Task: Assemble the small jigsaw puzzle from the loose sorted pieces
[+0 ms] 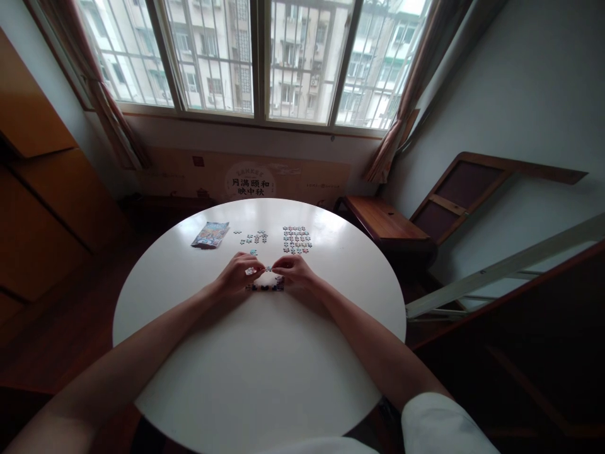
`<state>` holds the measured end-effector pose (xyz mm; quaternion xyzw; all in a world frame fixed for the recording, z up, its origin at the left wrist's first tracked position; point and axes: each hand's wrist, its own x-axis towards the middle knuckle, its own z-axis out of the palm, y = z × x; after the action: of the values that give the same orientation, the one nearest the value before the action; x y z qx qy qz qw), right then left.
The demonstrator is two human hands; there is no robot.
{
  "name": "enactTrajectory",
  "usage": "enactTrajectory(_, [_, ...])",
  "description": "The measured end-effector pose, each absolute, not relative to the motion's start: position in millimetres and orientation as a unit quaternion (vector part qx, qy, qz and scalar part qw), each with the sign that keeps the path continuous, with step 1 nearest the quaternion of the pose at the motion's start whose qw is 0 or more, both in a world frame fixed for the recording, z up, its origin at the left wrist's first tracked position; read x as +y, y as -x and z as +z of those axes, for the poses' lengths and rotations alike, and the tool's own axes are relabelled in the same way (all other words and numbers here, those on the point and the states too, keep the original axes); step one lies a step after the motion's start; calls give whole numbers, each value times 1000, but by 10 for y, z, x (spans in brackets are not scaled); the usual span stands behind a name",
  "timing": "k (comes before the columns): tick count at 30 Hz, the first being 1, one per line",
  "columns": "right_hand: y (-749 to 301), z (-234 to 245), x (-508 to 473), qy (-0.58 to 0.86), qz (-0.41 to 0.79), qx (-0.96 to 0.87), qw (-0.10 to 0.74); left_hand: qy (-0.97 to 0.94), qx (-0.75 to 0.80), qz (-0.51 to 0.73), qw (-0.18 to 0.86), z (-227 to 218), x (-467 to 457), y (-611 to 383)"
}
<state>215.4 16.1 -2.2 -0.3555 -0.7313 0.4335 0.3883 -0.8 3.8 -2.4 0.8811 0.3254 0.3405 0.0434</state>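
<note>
My left hand (240, 272) and my right hand (295, 271) meet near the middle of the table, fingertips pinched. Between them is a small pale-blue jigsaw puzzle piece (268, 269), which both seem to grip; the fingers partly hide it. Just below lies a joined strip of dark puzzle pieces (265, 288), with its right end rising beside my right hand. A light-coloured piece (251, 271) shows beneath my left fingers; whether the hand touches it I cannot tell. One loose blue piece (254, 252) rests just beyond my left hand.
The round white table (255, 366) holds a colourful packet (210, 234) at the back left. Scattered puzzle pieces (256, 238) lie beside it, and neat rows of pieces (297, 239) at the back right. A wooden chair or bench (385, 217) stands beyond the right edge, below the barred window.
</note>
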Motion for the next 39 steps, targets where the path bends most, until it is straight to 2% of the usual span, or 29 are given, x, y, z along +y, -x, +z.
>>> enactTrajectory(39, [-2148,-53,180,356,434,-729,392,-878,327,346,40,-37,63,15])
